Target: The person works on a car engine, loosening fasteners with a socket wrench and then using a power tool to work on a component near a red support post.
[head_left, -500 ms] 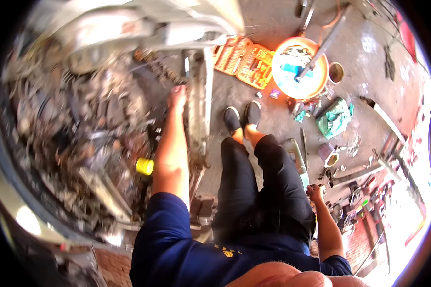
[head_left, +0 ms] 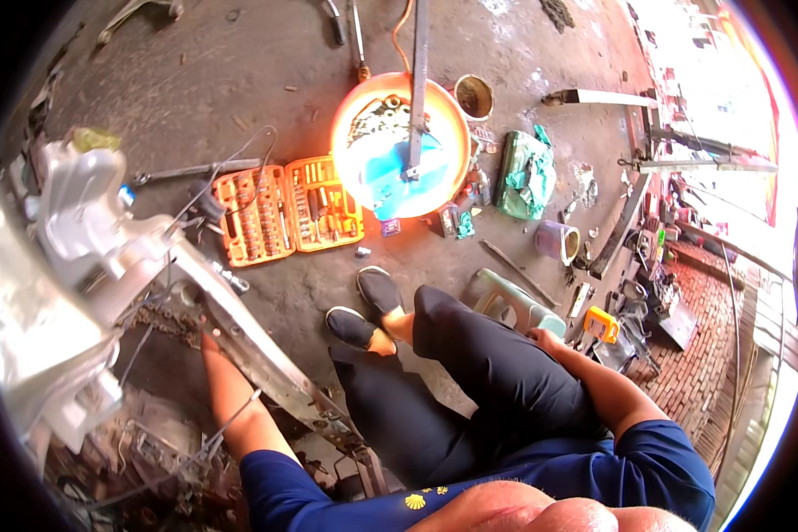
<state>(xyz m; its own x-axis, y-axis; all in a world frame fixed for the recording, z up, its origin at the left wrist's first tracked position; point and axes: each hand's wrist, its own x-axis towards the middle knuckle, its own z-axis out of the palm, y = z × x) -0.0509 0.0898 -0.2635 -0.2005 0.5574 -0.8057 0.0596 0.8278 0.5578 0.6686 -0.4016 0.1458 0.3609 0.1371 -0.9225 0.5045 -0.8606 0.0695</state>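
Note:
My left hand (head_left: 207,338) reaches up to a grey metal frame beam (head_left: 266,359) of a stripped vehicle, with its fingertips against the beam's underside. I cannot tell whether it grips anything. White plastic bodywork (head_left: 80,222) and loose wires sit to the left of that arm. My right hand (head_left: 542,337) rests on my dark-trousered thigh beside a pale green plastic stool (head_left: 505,303); its fingers are mostly hidden. My black shoes (head_left: 363,310) stand on the concrete floor.
An open orange socket-set case (head_left: 288,211) lies ahead. Beyond it is an orange basin (head_left: 350,133) with a metal bar (head_left: 418,80) standing in it. A green cloth (head_left: 525,173), a tin (head_left: 474,96), a purple cup (head_left: 556,239) and a yellow meter (head_left: 600,324) lie to the right.
The view has swung, so the basin and case now sit nearer the middle. My left arm still reaches to the frame beam and my right hand stays by my thigh.

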